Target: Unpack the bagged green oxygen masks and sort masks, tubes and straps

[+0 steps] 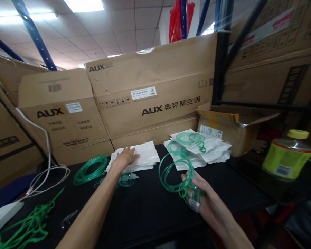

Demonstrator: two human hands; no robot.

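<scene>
My left hand point(124, 157) reaches forward and lies with fingers stretched out on a stack of white plastic bags point(142, 157) at the back of the black table point(145, 211). My right hand point(200, 195) is closed on a clear breathing mask point(194, 200) with a coil of green tubing point(173, 173) attached, held just above the table. A second clear mask point(126, 179) lies under my left forearm. Another coil of green tubing point(90, 169) lies left of the bags.
A second pile of bagged sets point(202, 148) with green tubing lies right of centre. Large AUX cartons point(150, 90) wall the back. An open carton point(230, 128) stands at right, and a yellow-capped bottle point(287, 155). Green straps point(28, 224) and a white cable point(46, 173) lie at left.
</scene>
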